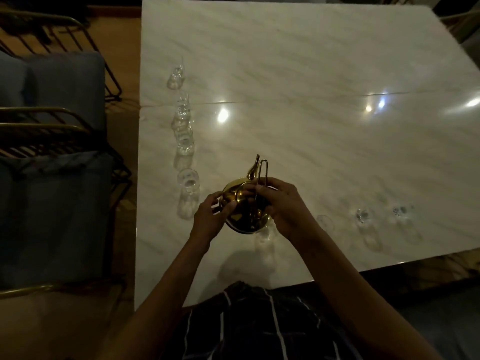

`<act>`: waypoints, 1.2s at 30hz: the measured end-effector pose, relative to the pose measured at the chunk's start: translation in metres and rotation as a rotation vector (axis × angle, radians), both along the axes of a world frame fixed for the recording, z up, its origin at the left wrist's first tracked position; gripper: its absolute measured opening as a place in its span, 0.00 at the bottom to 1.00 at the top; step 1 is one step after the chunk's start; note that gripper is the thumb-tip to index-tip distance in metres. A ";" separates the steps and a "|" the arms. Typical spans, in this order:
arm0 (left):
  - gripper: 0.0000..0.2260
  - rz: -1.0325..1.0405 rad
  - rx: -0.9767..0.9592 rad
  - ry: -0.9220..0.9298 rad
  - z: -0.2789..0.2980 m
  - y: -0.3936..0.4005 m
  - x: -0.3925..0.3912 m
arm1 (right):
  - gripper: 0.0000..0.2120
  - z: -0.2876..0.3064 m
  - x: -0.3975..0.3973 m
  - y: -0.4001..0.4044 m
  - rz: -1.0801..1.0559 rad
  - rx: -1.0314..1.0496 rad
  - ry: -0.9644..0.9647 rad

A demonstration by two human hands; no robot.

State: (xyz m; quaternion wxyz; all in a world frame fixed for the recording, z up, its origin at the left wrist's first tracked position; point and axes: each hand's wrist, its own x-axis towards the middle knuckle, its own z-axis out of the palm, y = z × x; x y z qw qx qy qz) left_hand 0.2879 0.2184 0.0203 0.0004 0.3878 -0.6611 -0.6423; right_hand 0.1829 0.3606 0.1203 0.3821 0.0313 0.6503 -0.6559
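Note:
A shiny gold teapot [237, 196] with a curved spout [254, 167] and a tall wire handle [262, 172] is held over the white marble table [311, 74], near its front edge. My left hand [211, 216] grips the pot's left side, fingers curled against the body. My right hand [280, 206] grips the pot at the base of the handle from the right. Several small clear glasses stand in a line along the table's left edge, the nearest glass [188, 181] just left of the teapot. Another glass [265, 233] is partly hidden under the pot.
More clear glasses [362, 216] stand in a row at the front right of the table. Two blue-cushioned chairs [59, 203] with gold wire frames stand along the left side. The table's front edge runs close to my striped shirt [259, 323].

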 end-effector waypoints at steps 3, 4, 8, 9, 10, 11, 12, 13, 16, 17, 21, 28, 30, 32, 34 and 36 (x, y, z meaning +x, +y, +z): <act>0.25 0.008 -0.028 -0.004 -0.009 -0.010 -0.019 | 0.10 -0.010 -0.018 -0.015 -0.039 -0.018 -0.023; 0.25 0.000 -0.040 -0.006 -0.012 -0.014 -0.026 | 0.09 -0.014 -0.023 -0.020 -0.051 -0.012 -0.027; 0.24 -0.021 -0.018 -0.061 -0.027 -0.024 -0.053 | 0.08 -0.028 -0.045 -0.039 -0.069 0.036 -0.060; 0.24 -0.033 -0.001 -0.078 -0.030 -0.025 -0.059 | 0.08 -0.032 -0.051 -0.044 -0.070 0.047 -0.067; 0.25 -0.049 0.007 -0.095 -0.036 -0.027 -0.065 | 0.09 -0.038 -0.057 -0.049 -0.074 0.063 -0.071; 0.25 -0.072 0.005 -0.110 -0.041 -0.029 -0.071 | 0.09 -0.045 -0.063 -0.053 -0.081 0.085 -0.074; 0.26 -0.088 0.002 -0.121 -0.045 -0.030 -0.077 | 0.09 -0.052 -0.069 -0.057 -0.091 0.109 -0.074; 0.27 -0.102 0.001 -0.132 -0.050 -0.030 -0.083 | 0.09 -0.060 -0.076 -0.060 -0.098 0.135 -0.074; 0.31 -0.133 0.017 -0.192 -0.056 -0.032 -0.102 | 0.09 -0.079 -0.094 -0.064 -0.113 0.195 -0.096; 0.30 -0.144 0.038 -0.211 -0.057 -0.031 -0.107 | 0.09 -0.083 -0.098 -0.065 -0.112 0.209 -0.101; 0.22 -0.179 0.049 -0.243 -0.064 -0.031 -0.119 | 0.11 -0.097 -0.110 -0.069 -0.125 0.231 -0.128; 0.23 -0.211 -0.008 -0.274 -0.060 -0.027 -0.132 | 0.10 -0.119 -0.118 -0.074 -0.128 0.241 -0.143; 0.23 -0.199 -0.008 -0.279 -0.060 -0.026 -0.134 | 0.10 -0.120 -0.119 -0.075 -0.125 0.253 -0.134; 0.20 -0.205 -0.012 -0.289 -0.065 -0.026 -0.135 | 0.09 -0.123 -0.120 -0.076 -0.112 0.269 -0.128; 0.19 -0.220 -0.024 -0.310 -0.068 -0.026 -0.135 | 0.09 -0.127 -0.119 -0.077 -0.101 0.284 -0.134; 0.21 -0.225 -0.018 -0.313 -0.071 -0.026 -0.133 | 0.10 -0.136 -0.116 -0.077 -0.069 0.315 -0.109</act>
